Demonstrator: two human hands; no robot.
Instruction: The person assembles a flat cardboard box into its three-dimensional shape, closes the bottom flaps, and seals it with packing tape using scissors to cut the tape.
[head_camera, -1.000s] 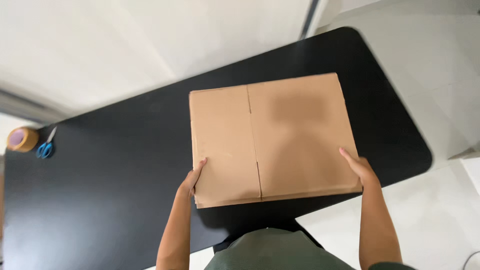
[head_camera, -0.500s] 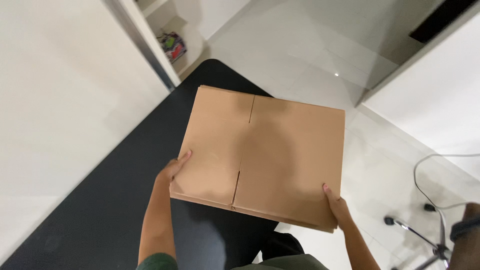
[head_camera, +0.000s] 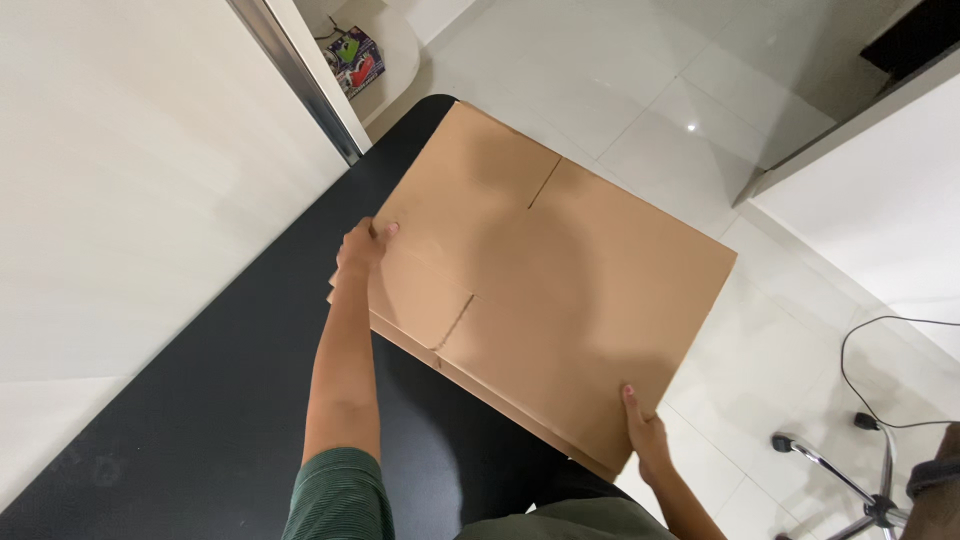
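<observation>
A large flat brown cardboard box (head_camera: 560, 280), its flaps folded shut, is held tilted over the end of a black table (head_camera: 200, 400). My left hand (head_camera: 362, 248) grips the box's left edge, thumb on top. My right hand (head_camera: 645, 432) holds its near right corner from below, fingers curled over the edge. Part of the box sticks out past the table over the white tiled floor (head_camera: 650, 90).
A white wall (head_camera: 130, 170) with a metal strip (head_camera: 300, 80) runs along the table's left side. A shelf with a colourful package (head_camera: 355, 58) sits at the top. A chair base (head_camera: 850, 480) and a black cable (head_camera: 880, 350) lie on the floor at right.
The view has swung round from the table's middle to its end. The box has turned and moved off the table's edge, and my left hand has slid further up its left side.
</observation>
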